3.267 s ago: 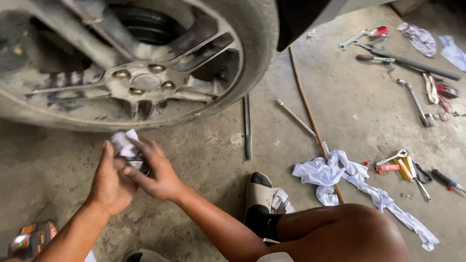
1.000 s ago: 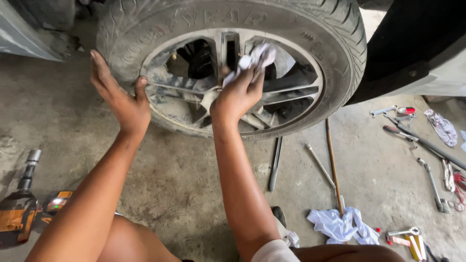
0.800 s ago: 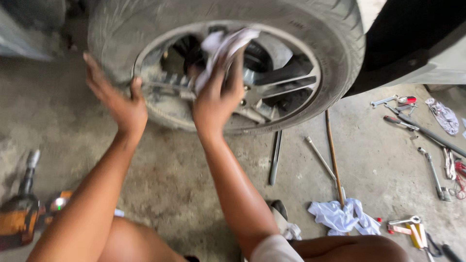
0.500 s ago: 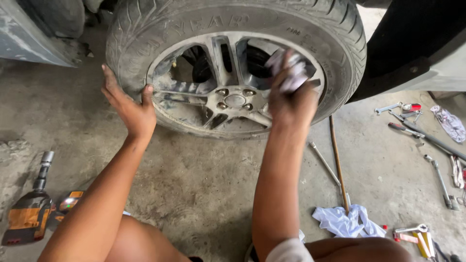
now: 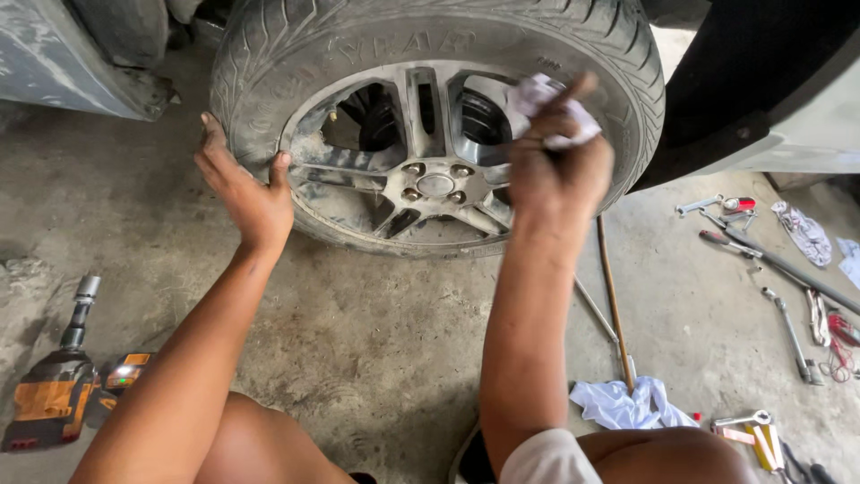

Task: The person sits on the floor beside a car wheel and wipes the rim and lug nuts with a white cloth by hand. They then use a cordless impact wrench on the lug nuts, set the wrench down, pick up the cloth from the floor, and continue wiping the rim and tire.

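A car wheel with a dusty silver alloy rim and black tyre stands upright on the concrete floor in front of me. My left hand lies flat against the tyre's left sidewall, fingers spread. My right hand grips a crumpled white rag and presses it on the rim's upper right spokes. Several lug nuts ring the hub.
An orange and black impact wrench lies on the floor at the left. A white cloth lies by my right knee. A long rod, wrenches and screwdrivers are scattered at the right. Dark car bodywork overhangs top right.
My right hand has carried the rag from the rim's upper middle across to its upper right spokes. My left hand has stayed pressed on the tyre's left side.
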The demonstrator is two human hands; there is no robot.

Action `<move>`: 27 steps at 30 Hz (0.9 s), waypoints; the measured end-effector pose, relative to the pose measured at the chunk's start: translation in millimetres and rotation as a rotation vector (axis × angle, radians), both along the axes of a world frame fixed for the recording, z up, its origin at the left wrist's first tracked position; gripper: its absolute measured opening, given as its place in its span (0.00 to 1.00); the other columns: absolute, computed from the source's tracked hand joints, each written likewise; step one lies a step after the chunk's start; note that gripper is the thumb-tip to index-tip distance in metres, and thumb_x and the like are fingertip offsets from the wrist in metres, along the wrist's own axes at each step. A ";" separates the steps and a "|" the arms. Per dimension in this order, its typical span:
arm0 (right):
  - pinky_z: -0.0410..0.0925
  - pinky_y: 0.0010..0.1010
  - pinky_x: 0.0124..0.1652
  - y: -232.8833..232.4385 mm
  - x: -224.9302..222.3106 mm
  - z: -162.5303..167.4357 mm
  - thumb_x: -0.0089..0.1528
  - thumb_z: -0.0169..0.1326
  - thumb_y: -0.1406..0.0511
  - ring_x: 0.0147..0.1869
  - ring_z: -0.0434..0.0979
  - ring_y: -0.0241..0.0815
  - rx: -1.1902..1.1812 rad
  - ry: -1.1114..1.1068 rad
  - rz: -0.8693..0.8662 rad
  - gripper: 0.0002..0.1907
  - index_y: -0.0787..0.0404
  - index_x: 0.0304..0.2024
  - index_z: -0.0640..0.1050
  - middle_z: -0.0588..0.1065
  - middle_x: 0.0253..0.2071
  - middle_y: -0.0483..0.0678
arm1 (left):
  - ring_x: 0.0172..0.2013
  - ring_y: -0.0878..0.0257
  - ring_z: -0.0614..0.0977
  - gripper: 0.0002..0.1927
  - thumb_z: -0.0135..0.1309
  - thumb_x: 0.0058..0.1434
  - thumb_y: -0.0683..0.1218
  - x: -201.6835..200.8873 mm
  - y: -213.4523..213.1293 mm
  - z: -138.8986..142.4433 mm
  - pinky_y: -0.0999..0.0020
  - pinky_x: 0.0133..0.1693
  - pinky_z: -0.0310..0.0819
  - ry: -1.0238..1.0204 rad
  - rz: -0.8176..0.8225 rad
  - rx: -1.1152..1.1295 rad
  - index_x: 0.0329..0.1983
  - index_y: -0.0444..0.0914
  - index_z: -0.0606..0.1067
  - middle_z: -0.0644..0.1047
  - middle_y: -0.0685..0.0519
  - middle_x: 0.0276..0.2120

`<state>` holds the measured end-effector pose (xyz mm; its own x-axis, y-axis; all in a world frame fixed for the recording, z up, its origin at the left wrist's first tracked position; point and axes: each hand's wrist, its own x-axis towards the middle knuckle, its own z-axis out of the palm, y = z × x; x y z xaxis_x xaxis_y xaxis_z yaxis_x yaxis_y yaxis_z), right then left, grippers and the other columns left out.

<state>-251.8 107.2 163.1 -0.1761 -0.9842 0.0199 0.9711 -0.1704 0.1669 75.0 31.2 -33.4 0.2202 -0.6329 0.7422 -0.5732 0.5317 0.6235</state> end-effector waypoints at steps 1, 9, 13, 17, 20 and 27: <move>0.72 0.21 0.25 -7.9 4.0 -8.0 0.75 0.34 0.66 0.35 0.82 0.43 0.006 0.051 0.043 0.16 0.72 0.58 0.66 0.80 0.43 0.59 | 0.72 0.37 0.61 0.46 0.70 0.72 0.49 0.1 -0.1 0.4 0.44 0.75 0.53 -0.005 0.002 -0.014 0.77 0.27 0.51 0.58 0.31 0.72; 0.71 0.23 0.26 4.1 -77.1 -10.8 0.71 0.35 0.71 0.41 0.81 0.44 0.049 -0.058 -0.004 0.16 0.78 0.55 0.66 0.78 0.48 0.62 | 0.72 0.36 0.62 0.47 0.69 0.69 0.47 6.8 3.5 8.6 0.43 0.72 0.55 0.009 -0.049 0.032 0.79 0.30 0.52 0.59 0.33 0.73; 0.73 0.22 0.26 -10.7 -6.7 -2.0 0.69 0.39 0.75 0.34 0.77 0.44 0.200 0.228 -0.260 0.14 0.79 0.53 0.71 0.73 0.45 0.66 | 0.71 0.37 0.63 0.47 0.70 0.70 0.46 5.2 5.1 8.3 0.43 0.71 0.56 0.013 -0.043 0.038 0.79 0.30 0.52 0.59 0.33 0.72; 0.71 0.23 0.27 -36.0 42.9 -24.6 0.68 0.39 0.73 0.30 0.75 0.41 0.083 0.578 0.030 0.13 0.76 0.52 0.68 0.75 0.41 0.60 | 0.71 0.39 0.63 0.45 0.70 0.75 0.47 5.9 3.5 5.1 0.46 0.71 0.55 -0.017 -0.058 0.013 0.78 0.30 0.50 0.58 0.35 0.71; 0.72 0.23 0.28 -15.9 -30.8 -32.6 0.70 0.39 0.72 0.30 0.75 0.41 0.046 0.179 0.027 0.15 0.74 0.57 0.66 0.74 0.39 0.59 | 0.71 0.37 0.62 0.46 0.70 0.72 0.47 9.3 2.6 3.8 0.46 0.73 0.54 0.013 -0.080 0.042 0.78 0.31 0.51 0.58 0.34 0.72; 0.74 0.26 0.31 -60.1 -85.7 -51.5 0.71 0.37 0.70 0.37 0.79 0.44 0.003 -0.028 0.031 0.13 0.71 0.54 0.67 0.76 0.46 0.58 | 0.72 0.36 0.62 0.46 0.70 0.71 0.47 14.0 7.5 7.5 0.45 0.73 0.55 0.029 -0.111 0.039 0.79 0.31 0.52 0.59 0.34 0.72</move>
